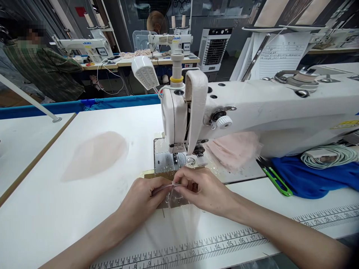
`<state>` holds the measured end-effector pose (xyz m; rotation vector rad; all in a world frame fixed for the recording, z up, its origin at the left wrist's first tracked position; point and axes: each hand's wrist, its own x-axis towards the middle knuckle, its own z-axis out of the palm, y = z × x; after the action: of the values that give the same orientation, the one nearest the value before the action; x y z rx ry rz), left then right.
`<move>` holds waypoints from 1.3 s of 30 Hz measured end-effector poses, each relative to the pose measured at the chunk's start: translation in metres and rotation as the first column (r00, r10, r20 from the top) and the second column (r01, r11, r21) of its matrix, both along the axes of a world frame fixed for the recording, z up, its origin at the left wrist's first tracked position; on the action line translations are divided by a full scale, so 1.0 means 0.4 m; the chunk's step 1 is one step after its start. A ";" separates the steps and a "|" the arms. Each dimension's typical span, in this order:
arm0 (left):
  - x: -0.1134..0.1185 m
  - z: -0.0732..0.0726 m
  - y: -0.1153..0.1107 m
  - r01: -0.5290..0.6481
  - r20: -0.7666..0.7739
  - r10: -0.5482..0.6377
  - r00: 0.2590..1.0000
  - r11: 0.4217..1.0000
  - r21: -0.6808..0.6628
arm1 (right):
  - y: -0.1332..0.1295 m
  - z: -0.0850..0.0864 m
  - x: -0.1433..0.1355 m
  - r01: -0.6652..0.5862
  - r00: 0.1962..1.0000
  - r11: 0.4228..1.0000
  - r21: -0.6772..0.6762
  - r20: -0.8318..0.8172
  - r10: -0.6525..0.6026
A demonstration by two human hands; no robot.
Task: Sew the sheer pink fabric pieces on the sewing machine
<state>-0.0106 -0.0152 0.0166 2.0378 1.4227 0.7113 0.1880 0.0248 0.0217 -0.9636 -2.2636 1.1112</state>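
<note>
Just in front of the needle area of a white sewing machine (175, 119), both hands meet over the table edge of the metal plate (165, 157). My left hand (147, 192) pinches a thin, pale fabric strip (171, 186) between thumb and fingers. On the same strip, my right hand (199, 186) closes its thumb and index finger, with the other fingers curled. The strip's loose part hangs down between the hands, and its full extent is hard to make out. Sheer pink fabric pieces (234, 149) lie bunched under the machine arm. A single sheer piece (97, 155) lies flat at the left.
Green-handled thread snips (277, 181) lie at the right beside blue cloth (314, 175) and a coil of pale green cord (331, 156). A ruler tape (224, 244) runs along the front edge. Behind, a person in a plaid shirt (42, 71) sits near another sewing machine (86, 48).
</note>
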 end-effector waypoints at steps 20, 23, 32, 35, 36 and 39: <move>0.005 0.003 -0.025 0.087 -0.060 -0.065 0.996 0.829 0.553 | -0.010 0.007 0.039 -0.239 0.959 0.500 0.832 0.120 0.257; 0.006 0.012 -0.032 0.079 -0.020 -0.077 0.997 0.902 0.425 | -0.014 0.017 0.039 -0.268 0.959 0.621 0.736 0.139 0.249; 0.016 -0.016 -0.015 -0.047 -0.363 0.108 0.926 0.984 0.172 | 0.016 -0.009 0.008 -0.067 0.989 0.961 0.268 0.142 0.029; 0.018 -0.017 -0.014 -0.036 -0.406 0.174 0.897 0.945 0.325 | 0.036 -0.024 0.002 0.048 0.973 0.953 0.298 0.201 -0.111; 0.018 -0.015 -0.014 -0.003 -0.416 0.179 0.891 0.921 0.390 | 0.041 -0.027 0.001 0.084 0.964 0.948 0.307 0.216 -0.156; 0.021 -0.014 -0.017 0.121 -0.446 0.185 0.876 0.810 0.573 | 0.046 -0.033 -0.004 0.160 0.943 0.934 0.320 0.229 -0.240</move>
<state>-0.0020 -0.0219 0.0109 2.8461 1.6519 0.7544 0.1866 0.0431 0.0083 -1.2422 -2.3809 0.5583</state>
